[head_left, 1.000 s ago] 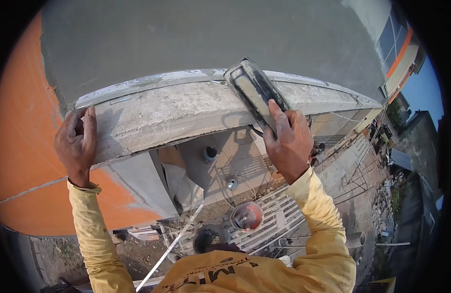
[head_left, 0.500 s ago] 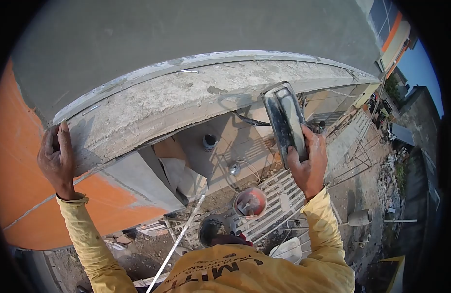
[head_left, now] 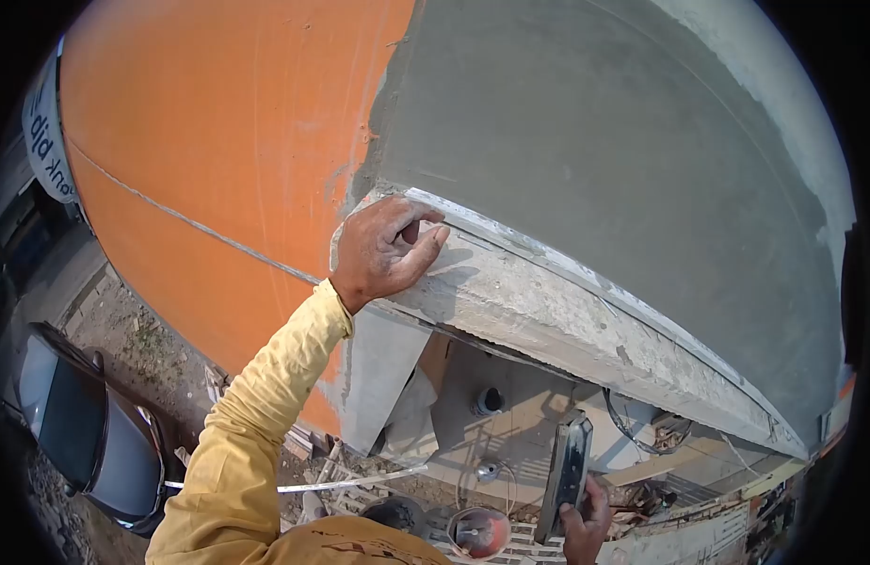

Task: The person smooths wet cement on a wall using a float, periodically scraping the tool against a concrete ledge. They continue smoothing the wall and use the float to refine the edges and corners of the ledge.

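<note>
My left hand (head_left: 383, 250) is at the left end of a rough concrete ledge (head_left: 548, 315), where the orange wall meets grey plaster. Its fingers are curled toward the thumb; anything between the tips is too small to make out. A pale edging strip (head_left: 567, 266) runs along the back of the ledge from just beside the fingertips. Lower down, my right hand (head_left: 590, 523) grips a dark, plaster-smeared hand float (head_left: 567, 471), tilted nearly upright. The float is apart from the ledge and the wall.
Smooth grey plaster (head_left: 595, 141) rises behind the ledge, and an orange wall (head_left: 218, 132) stands to the left. Far below are a reddish bucket (head_left: 479, 534), a dark tub (head_left: 394, 512), slatted scaffold boards and a white pole (head_left: 350, 482). A car (head_left: 87, 433) is parked lower left.
The view has swung left, bringing more orange wall and the car into sight. My left hand's fingers have curled in toward the thumb. My right hand, holding the float, now appears lower.
</note>
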A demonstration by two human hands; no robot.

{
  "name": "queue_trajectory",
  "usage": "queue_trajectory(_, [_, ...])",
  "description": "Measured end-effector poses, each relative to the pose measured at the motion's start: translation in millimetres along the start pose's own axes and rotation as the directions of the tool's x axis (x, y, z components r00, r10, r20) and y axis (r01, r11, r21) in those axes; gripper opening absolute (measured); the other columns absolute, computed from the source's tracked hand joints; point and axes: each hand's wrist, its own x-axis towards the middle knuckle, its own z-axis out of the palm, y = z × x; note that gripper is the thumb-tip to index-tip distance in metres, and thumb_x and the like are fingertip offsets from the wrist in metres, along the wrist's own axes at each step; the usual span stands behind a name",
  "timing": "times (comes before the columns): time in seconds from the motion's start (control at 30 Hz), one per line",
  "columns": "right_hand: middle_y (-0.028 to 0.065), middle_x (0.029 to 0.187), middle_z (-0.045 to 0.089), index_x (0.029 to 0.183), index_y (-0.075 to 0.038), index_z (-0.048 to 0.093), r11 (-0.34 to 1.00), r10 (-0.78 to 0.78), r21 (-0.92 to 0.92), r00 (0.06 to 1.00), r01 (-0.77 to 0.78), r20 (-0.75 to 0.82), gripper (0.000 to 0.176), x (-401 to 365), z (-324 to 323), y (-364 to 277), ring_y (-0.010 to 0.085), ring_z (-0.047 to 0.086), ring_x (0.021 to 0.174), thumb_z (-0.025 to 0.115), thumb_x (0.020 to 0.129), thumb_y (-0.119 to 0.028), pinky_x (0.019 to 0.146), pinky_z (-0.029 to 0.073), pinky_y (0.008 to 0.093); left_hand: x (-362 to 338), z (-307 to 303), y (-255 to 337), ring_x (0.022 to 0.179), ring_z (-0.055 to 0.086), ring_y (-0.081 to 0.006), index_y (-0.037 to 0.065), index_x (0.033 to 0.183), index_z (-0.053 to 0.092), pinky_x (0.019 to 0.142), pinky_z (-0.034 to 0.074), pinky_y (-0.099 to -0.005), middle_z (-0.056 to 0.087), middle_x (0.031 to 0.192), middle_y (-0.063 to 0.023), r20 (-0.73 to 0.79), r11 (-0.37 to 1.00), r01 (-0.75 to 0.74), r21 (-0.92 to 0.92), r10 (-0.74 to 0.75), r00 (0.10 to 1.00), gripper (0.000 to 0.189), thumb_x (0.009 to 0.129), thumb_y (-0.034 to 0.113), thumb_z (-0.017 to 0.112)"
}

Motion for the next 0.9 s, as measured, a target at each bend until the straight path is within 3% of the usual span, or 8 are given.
queue_trajectory(0.07, [0.0173,0.118,0.066,0.128,0.003,0.063,0.935,0.046,0.349,0.997,-0.065,0.064,0.046,-1.2,22.7,6.4,0.0313,0.069,0.099,0.073,0.084,-0.009,0.088,0.056,0.0438,-4.8,-7.9,11.4,0.067,0.057,-0.0166,0.005,0.096,0.074,0.060,0.046,-0.0311,0.063,0.080,-0.0067,0.010,0.985,0.013,-0.171,-0.011,1.000,0.015,0.086,0.015,0.075])
queue_trajectory(0.13, [0.0147,0.129,0.065,0.137,0.000,0.058,0.338,-0.142,0.888,0.916,-0.311,0.375,0.047,15.1,51.2,18.0,0.0281,0.067,0.112,0.069,0.094,-0.016,0.098,0.054,0.0427,-20.2,-15.3,29.9,0.072,0.060,-0.0154,0.004,0.102,0.073,0.065,0.048,-0.0292,0.065,0.084,-0.0057,0.147,0.942,0.071,-0.329,-0.023,0.989,0.018,0.089,0.017,0.074])
queue_trajectory(0.23, [0.0140,0.131,0.064,0.138,0.000,0.057,0.273,-0.156,0.858,0.860,-0.435,0.486,0.048,7.6,42.8,42.3,0.0275,0.067,0.114,0.068,0.095,-0.018,0.099,0.054,0.0428,-74.6,-21.8,67.0,0.100,0.067,-0.0190,0.001,0.129,0.065,0.089,0.052,-0.0303,0.071,0.114,-0.0073,0.661,0.396,0.674,-0.624,-0.193,0.725,0.039,0.096,0.019,0.070])
queue_trajectory(0.33, [0.0131,0.134,0.064,0.139,-0.001,0.056,0.172,-0.176,0.773,0.753,-0.611,0.634,0.048,21.4,86.7,27.3,0.0267,0.066,0.118,0.067,0.096,-0.021,0.101,0.053,0.0429,-132.0,-30.0,68.3,0.117,0.062,-0.0180,-0.001,0.146,0.049,0.104,0.048,-0.0341,0.063,0.132,-0.0078,0.800,0.101,0.809,-0.580,-0.118,0.588,0.052,0.103,0.024,0.065])
queue_trajectory(0.4, [0.0125,0.136,0.063,0.140,-0.002,0.056,0.100,-0.194,0.688,0.664,-0.719,0.722,0.049,31.5,163.2,-10.9,0.0262,0.065,0.120,0.066,0.097,-0.023,0.102,0.053,0.0430,-181.0,-28.1,48.4,0.124,0.061,-0.0221,0.000,0.148,0.047,0.106,0.048,-0.0395,0.058,0.142,-0.0118,0.799,-0.469,0.671,-0.574,-0.142,0.584,0.053,0.102,0.021,0.064])
queue_trajectory(0.63, [0.0120,0.132,0.066,0.140,-0.003,0.058,0.001,-0.091,0.472,0.470,-0.882,0.878,0.046,69.7,254.2,-94.1,0.0219,0.067,0.114,0.064,0.101,-0.026,0.094,0.056,0.0386,-143.4,-104.1,-2.6,0.120,0.065,-0.0217,-0.001,0.147,0.046,0.101,0.052,-0.0355,0.063,0.136,-0.0126,0.371,-0.124,0.350,-0.929,-0.349,0.861,0.051,0.104,0.022,0.062])
queue_trajectory(0.77, [0.0059,0.096,0.070,0.127,-0.001,0.067,0.863,-0.057,0.463,0.874,-0.200,0.483,0.030,108.4,208.8,-127.4,0.0088,0.058,0.073,0.063,0.102,-0.017,0.067,0.049,0.0244,-36.5,-143.1,-61.3,0.103,0.064,-0.0102,-0.002,0.142,0.051,0.088,0.053,-0.0274,0.066,0.119,-0.0041,0.196,0.450,0.375,-0.810,-0.394,0.898,0.047,0.108,0.031,0.058])
queue_trajectory(0.9, [0.0032,0.084,0.069,0.113,0.000,0.073,0.887,-0.398,0.189,0.905,0.422,-0.149,0.019,165.0,190.0,-123.7,0.0093,0.058,0.068,0.063,0.099,-0.009,0.064,0.048,0.0246,53.1,-109.5,-116.1,0.085,0.058,-0.0038,-0.001,0.138,0.055,0.074,0.050,-0.0223,0.063,0.102,0.0026,0.111,0.602,0.331,-0.726,-0.373,0.921,0.046,0.110,0.034,0.055])
